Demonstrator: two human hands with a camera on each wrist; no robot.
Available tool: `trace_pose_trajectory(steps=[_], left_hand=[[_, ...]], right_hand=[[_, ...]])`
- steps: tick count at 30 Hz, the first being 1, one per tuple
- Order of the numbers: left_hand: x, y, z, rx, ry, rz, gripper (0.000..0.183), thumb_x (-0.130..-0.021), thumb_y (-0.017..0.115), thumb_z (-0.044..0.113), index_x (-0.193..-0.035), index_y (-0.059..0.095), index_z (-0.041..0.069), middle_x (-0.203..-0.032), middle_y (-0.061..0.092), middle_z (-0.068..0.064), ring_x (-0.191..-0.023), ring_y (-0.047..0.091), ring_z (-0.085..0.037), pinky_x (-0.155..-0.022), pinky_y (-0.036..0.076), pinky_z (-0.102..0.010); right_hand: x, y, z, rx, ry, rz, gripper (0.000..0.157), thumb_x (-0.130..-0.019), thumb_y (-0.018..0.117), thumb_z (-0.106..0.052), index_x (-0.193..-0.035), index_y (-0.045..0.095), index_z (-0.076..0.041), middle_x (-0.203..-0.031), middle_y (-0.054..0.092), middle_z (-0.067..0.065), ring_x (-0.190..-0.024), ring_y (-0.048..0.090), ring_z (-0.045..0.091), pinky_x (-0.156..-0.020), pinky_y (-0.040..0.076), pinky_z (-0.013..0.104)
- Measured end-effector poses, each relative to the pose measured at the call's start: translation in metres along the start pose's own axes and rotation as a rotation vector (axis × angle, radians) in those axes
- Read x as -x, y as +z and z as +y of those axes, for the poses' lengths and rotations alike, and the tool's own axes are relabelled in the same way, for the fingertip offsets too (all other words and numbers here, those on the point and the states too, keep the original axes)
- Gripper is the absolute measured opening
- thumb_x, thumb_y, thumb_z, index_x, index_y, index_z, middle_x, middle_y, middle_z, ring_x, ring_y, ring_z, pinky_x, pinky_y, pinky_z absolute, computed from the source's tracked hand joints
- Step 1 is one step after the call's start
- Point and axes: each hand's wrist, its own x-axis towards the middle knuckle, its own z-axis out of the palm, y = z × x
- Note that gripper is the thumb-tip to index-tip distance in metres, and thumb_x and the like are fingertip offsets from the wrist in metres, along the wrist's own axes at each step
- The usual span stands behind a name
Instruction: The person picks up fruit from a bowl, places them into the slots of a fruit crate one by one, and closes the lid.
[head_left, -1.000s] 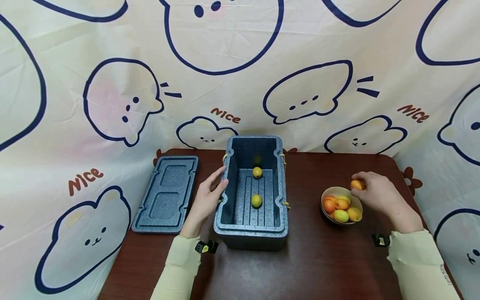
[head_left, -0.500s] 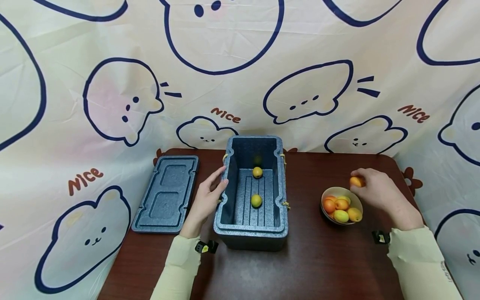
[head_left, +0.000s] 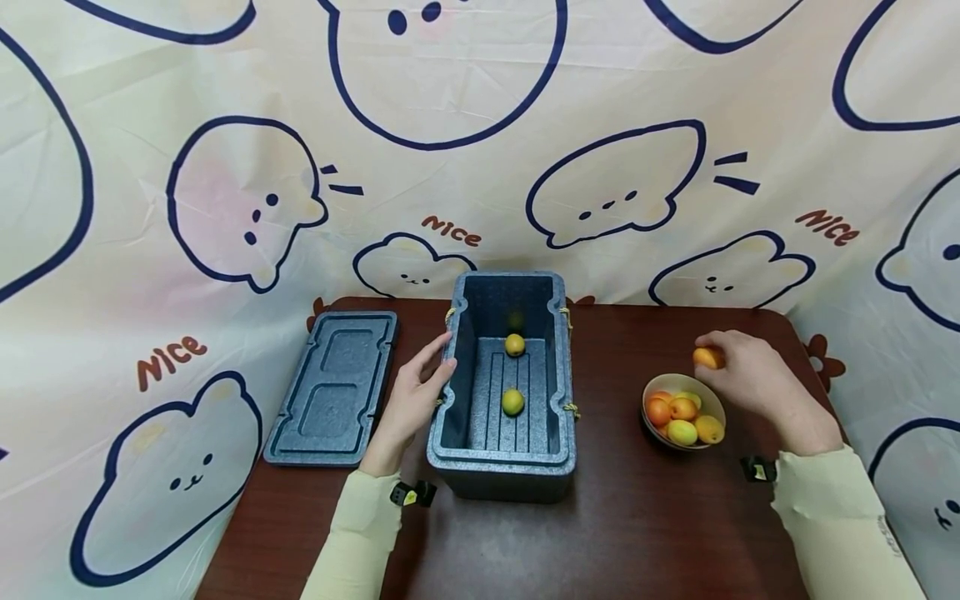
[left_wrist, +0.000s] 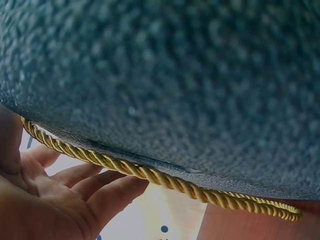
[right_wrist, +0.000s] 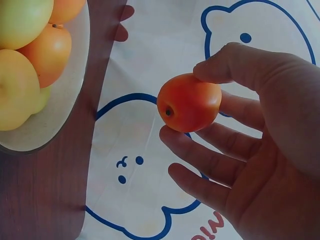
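My right hand [head_left: 750, 375] pinches a small orange fruit [right_wrist: 189, 102] between thumb and fingers, above the far right edge of a bowl. Inside that bowl [right_wrist: 70, 120] lie several orange, yellow and green-yellow fruits [head_left: 681, 408]. My left hand [head_left: 411, 392] rests its fingertips against the left rim of a speckled blue-grey foam box [head_left: 501, 458]. Seen from the left wrist, the fingers [left_wrist: 117, 197] are extended beside a twisted gold cord [left_wrist: 175, 182] on the box's side. Two yellow-green fruits lie on the box floor, one near [head_left: 513, 402] and one far [head_left: 514, 345].
A matching blue-grey lid [head_left: 333, 387] lies flat at the left of the dark brown table [head_left: 622, 533]. Behind the table hangs a pale cloth [head_left: 480, 192] printed with cartoon outlines. The open box stands between the lid and the bowl.
My right hand has drifted slightly up and to the left with the orange fruit. The left hand, the box and the bowl stay where they were.
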Motion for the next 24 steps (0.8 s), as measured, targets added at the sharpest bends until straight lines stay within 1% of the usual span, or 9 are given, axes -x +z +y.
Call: trace_pose_trajectory(steps=[9,15,24], left_hand=[[0.000,0.000,0.000,0.001,-0.001,0.001,0.048,-0.106,0.056,0.023,-0.153,0.046,0.017,-0.158,0.040,-0.008,-0.141,0.043,-0.025,-0.111,0.039,-0.051],[0.000,0.001,0.000,0.002,-0.004,-0.004,0.048,-0.106,0.056,0.023,-0.153,0.046,0.017,-0.158,0.040,-0.009,-0.141,0.043,-0.025,-0.111,0.039,-0.051],[0.000,0.000,0.001,-0.001,-0.011,-0.001,0.048,-0.106,0.056,0.024,-0.152,0.046,0.018,-0.157,0.041,-0.009,-0.140,0.044,-0.025,-0.110,0.040,-0.052]], right_hand=[[-0.005,-0.006,-0.005,0.008,-0.022,0.006,0.040,-0.090,0.069,-0.018,-0.123,0.064,0.005,-0.120,0.062,0.029,-0.095,0.056,0.037,-0.085,0.047,0.056],[-0.006,-0.008,-0.008,0.025,-0.022,0.008,0.041,-0.090,0.069,-0.018,-0.123,0.063,0.005,-0.121,0.061,0.030,-0.094,0.056,0.038,-0.085,0.048,0.056],[-0.007,-0.010,-0.011,0.010,-0.006,-0.011,0.042,-0.091,0.069,-0.019,-0.125,0.063,0.005,-0.122,0.060,0.030,-0.095,0.056,0.037,-0.085,0.048,0.056]])
